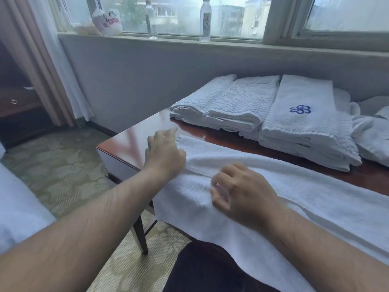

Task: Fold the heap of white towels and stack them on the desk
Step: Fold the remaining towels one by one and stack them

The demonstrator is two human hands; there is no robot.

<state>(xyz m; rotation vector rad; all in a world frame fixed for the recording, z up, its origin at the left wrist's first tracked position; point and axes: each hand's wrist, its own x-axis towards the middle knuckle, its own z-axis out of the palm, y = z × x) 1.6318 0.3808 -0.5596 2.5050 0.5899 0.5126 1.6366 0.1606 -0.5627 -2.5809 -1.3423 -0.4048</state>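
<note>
The left hand reaches out on a straight arm, its blurred fingers loosely spread at the far left corner of a white towel lying flat along the near edge of the desk. The right hand rests curled on that towel; whether it pinches the cloth cannot be told. Folded towels already sit stacked at the back and a crumpled heap waits beside them, so the job looks partly done.

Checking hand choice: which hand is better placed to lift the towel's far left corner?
Left. The left hand sits at the left end of the towel, by that corner; the right hand rests mid-towel.
</note>
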